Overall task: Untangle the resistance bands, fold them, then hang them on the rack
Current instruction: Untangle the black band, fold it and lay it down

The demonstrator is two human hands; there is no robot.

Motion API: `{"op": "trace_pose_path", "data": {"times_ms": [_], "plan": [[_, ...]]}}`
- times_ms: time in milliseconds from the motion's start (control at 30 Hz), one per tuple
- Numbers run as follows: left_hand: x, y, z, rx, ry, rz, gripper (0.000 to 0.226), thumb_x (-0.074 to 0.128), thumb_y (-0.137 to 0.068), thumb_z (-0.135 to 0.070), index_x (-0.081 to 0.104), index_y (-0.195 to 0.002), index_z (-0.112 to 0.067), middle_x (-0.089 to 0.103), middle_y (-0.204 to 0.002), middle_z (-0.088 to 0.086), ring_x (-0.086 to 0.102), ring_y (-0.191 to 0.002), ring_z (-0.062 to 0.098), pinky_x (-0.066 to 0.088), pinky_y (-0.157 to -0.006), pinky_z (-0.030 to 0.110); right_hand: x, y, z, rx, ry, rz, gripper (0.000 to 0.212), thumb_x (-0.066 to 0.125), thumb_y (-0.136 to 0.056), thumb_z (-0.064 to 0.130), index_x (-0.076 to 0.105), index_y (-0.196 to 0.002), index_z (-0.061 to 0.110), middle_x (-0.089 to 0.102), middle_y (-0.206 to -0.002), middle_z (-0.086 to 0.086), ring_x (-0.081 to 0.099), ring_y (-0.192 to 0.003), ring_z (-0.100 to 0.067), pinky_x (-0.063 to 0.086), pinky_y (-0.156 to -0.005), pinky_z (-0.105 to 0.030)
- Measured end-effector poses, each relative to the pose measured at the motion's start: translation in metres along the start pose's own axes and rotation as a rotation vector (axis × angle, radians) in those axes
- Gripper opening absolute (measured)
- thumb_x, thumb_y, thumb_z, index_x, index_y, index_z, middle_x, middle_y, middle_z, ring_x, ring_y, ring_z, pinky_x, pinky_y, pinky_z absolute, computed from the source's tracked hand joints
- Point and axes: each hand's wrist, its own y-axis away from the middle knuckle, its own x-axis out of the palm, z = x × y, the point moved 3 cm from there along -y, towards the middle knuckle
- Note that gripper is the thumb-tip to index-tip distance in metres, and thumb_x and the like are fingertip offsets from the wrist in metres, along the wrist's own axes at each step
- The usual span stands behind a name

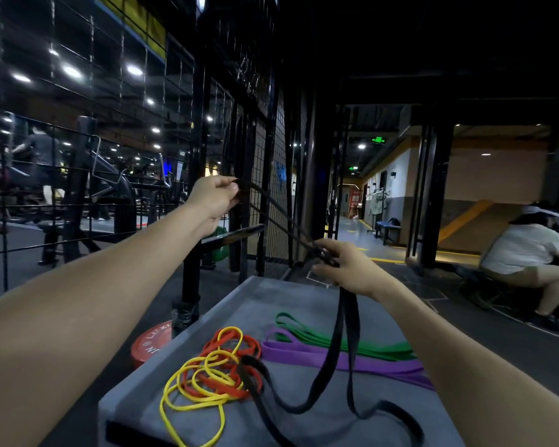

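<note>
A black resistance band (pixel 347 321) is stretched between my two hands above a grey padded box (pixel 271 298). My left hand (pixel 215 200) pinches one end of it, raised near the black wire-grid rack (pixel 262 150). My right hand (pixel 346 266) grips the band lower down, and the rest hangs in loops onto the box. A yellow band (pixel 191 401) and a red band (pixel 226 346) lie tangled together on the box, with part of the black band across them. A purple band (pixel 320 353) and a green band (pixel 329 337) lie flat side by side.
A red weight plate (pixel 149 343) lies on the floor left of the box. Gym machines stand behind the grid at left. A person (pixel 530 253) squats on the floor at the right. A corridor opens straight ahead.
</note>
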Motion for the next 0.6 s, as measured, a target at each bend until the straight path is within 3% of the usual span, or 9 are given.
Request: {"op": "trace_pose_path", "data": {"times_ms": [100, 200, 300, 367, 500, 600], "plan": [[-0.011, -0.002, 0.004, -0.015, -0.003, -0.039, 0.029, 0.043, -0.094, 0.005, 0.051, -0.122, 0.005, 0.055, -0.108, 0.01, 0.054, -0.099, 0.014, 0.046, -0.091, 0.025, 0.001, 0.003, -0.014, 0.048, 0.121, -0.023, 0.014, 0.049, -0.095, 0.015, 0.059, -0.105, 0.011, 0.061, -0.087, -0.023, 0.054, -0.07, -0.024, 0.045, -0.061, -0.034], [-0.017, -0.003, 0.013, -0.04, -0.015, -0.051, 0.027, 0.043, -0.094, 0.005, 0.053, -0.119, 0.004, 0.057, -0.1, 0.007, 0.056, -0.092, 0.011, 0.048, -0.087, 0.025, 0.001, 0.007, -0.025, 0.089, 0.228, -0.027, 0.011, 0.048, -0.095, 0.014, 0.058, -0.098, 0.012, 0.053, -0.068, -0.01, 0.05, -0.065, -0.022, 0.037, -0.059, -0.03], [-0.021, -0.004, 0.023, -0.054, -0.037, -0.085, 0.028, 0.044, -0.095, 0.004, 0.052, -0.121, 0.005, 0.054, -0.11, 0.012, 0.053, -0.1, 0.016, 0.049, -0.085, 0.025, 0.002, 0.009, -0.038, 0.141, 0.244, -0.007, 0.014, 0.055, -0.091, 0.018, 0.06, -0.103, 0.012, 0.056, -0.072, -0.007, 0.05, -0.061, -0.019, 0.042, -0.062, -0.032], [-0.025, -0.007, 0.03, -0.07, -0.03, -0.12, 0.029, 0.043, -0.095, 0.003, 0.051, -0.123, 0.005, 0.055, -0.115, 0.015, 0.052, -0.101, 0.016, 0.047, -0.093, 0.025, 0.004, 0.012, -0.042, 0.155, 0.113, 0.0, 0.017, 0.06, -0.09, 0.024, 0.059, -0.096, 0.008, 0.054, -0.066, -0.004, 0.049, -0.056, -0.016, 0.044, -0.06, -0.034], [-0.033, -0.011, 0.041, -0.115, 0.009, -0.126, 0.031, 0.041, -0.096, 0.001, 0.049, -0.126, 0.004, 0.053, -0.118, 0.014, 0.052, -0.1, 0.014, 0.045, -0.093, 0.025, 0.006, 0.019, -0.039, 0.13, -0.284, -0.047, 0.022, 0.047, -0.097, 0.02, 0.054, -0.101, 0.0, 0.05, -0.066, -0.003, 0.043, -0.044, -0.009, 0.037, -0.046, -0.02], [-0.033, -0.011, 0.05, -0.138, 0.001, -0.121, 0.032, 0.04, -0.097, 0.001, 0.049, -0.127, 0.004, 0.051, -0.122, 0.014, 0.05, -0.103, 0.014, 0.044, -0.097, 0.026, 0.008, 0.023, -0.043, 0.127, -0.377, -0.024, 0.027, 0.043, -0.098, 0.015, 0.054, -0.121, 0.026, 0.055, -0.068, -0.001, 0.041, -0.047, -0.009, 0.035, -0.045, -0.018]]}}
